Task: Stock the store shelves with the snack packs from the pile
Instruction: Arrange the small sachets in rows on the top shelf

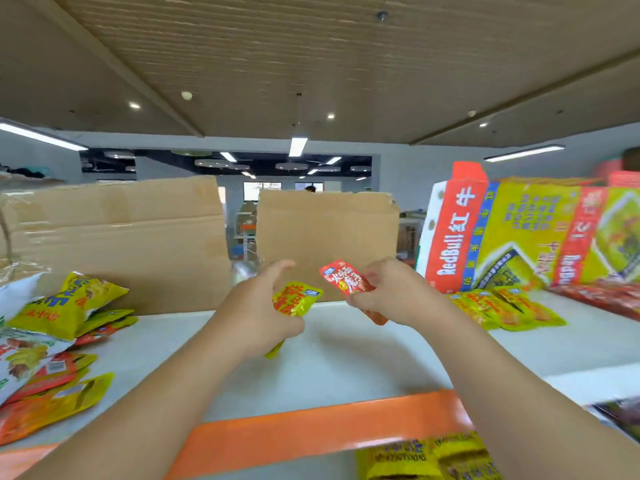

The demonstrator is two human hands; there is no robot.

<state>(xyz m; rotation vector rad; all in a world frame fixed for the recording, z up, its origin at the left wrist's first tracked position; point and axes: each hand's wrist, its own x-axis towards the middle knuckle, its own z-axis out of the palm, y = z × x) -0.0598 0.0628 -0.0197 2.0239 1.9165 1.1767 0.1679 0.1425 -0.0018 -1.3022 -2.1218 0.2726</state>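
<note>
My left hand (258, 306) grips a small yellow snack pack (294, 299) above the middle of the white top shelf (346, 355). Just to its right, my right hand (388, 289) holds a small red snack pack (346, 280) by its lower end, tilted up to the left. The two packs are close together but apart. A row of yellow packs (502, 306) lies on the shelf at the right. A loose pile of yellow, orange and white snack packs (52, 341) covers the shelf's left side.
Two brown cardboard sheets (121, 237) (329, 237) stand along the back of the shelf. A Red Bull carton (519, 230) leans at the back right, with red packs (595, 296) before it. An orange shelf edge (311, 427) runs across the front, with yellow packs (426, 459) below.
</note>
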